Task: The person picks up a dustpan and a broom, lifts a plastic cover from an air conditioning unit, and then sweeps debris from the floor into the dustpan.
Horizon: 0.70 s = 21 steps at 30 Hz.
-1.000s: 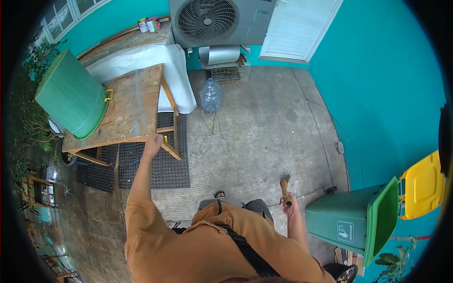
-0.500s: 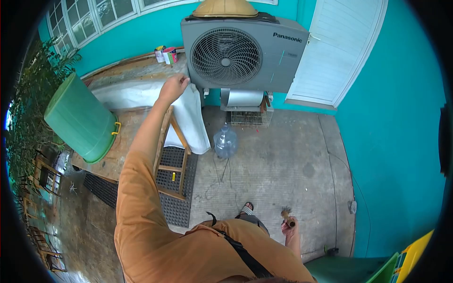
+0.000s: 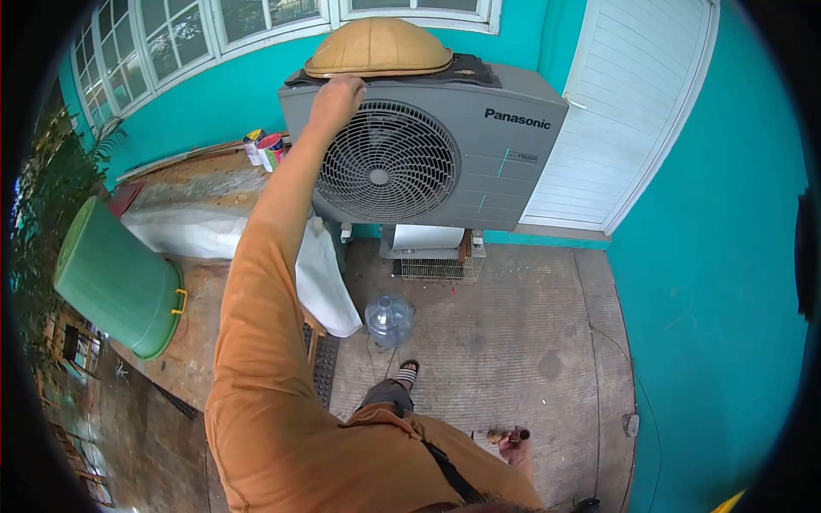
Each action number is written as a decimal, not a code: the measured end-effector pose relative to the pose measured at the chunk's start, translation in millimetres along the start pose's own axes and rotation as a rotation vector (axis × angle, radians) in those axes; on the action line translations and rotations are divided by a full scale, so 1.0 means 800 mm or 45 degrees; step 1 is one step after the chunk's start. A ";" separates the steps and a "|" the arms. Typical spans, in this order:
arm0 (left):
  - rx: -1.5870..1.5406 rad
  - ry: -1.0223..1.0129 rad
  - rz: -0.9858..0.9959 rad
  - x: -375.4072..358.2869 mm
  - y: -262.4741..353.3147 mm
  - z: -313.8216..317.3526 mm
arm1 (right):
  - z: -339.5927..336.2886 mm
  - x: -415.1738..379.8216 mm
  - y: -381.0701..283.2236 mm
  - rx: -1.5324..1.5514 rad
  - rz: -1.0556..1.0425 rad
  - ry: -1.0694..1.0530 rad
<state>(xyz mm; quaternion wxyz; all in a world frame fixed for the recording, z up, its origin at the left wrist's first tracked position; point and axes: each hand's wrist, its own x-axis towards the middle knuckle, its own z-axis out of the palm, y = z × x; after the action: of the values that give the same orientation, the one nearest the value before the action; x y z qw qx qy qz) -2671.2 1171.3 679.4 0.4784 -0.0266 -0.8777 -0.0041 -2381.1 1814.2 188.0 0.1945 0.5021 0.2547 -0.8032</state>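
My left hand (image 3: 340, 96) is stretched forward, its fingers curled together at the front rim of a tan, dome-shaped hat (image 3: 380, 47). Whether the fingers touch the rim or hold anything is hidden. The hat rests on top of a grey Panasonic outdoor unit (image 3: 500, 184). Low on the right, my right hand (image 3: 513, 446) is closed around the handle of a brush (image 3: 495, 436), held over the concrete floor.
A clear water bottle (image 3: 389, 321) stands below the unit, beside a wire rack (image 3: 440, 267). A green bin (image 3: 120, 278) sits on a wooden table (image 3: 201, 295) to the left. Paint cans (image 3: 270, 152) stand behind white sheeting (image 3: 197, 231). A cable (image 3: 617, 346) runs along the floor.
The view has shifted closer to the outdoor unit. My left hand has gone from beside the unit's left edge up to the hat's rim. My right hand still holds the brush, now turned sideways.
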 end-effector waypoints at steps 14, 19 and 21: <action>-0.014 -0.223 0.589 0.139 -0.098 0.083 | 0.153 0.092 -0.016 0.323 -0.607 0.089; 0.111 -0.006 0.621 0.163 -0.111 0.095 | 0.178 0.154 -0.052 -0.040 -0.817 0.128; 0.141 0.022 0.603 0.177 -0.121 0.103 | 0.179 0.158 -0.064 -0.003 -0.783 0.129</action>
<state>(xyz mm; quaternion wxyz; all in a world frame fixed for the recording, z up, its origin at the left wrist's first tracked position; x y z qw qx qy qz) -2821.7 1083.3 755.8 0.4743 -0.2053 -0.8417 0.1560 -2564.0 1761.0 137.1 -0.0698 0.4406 0.4050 -0.7981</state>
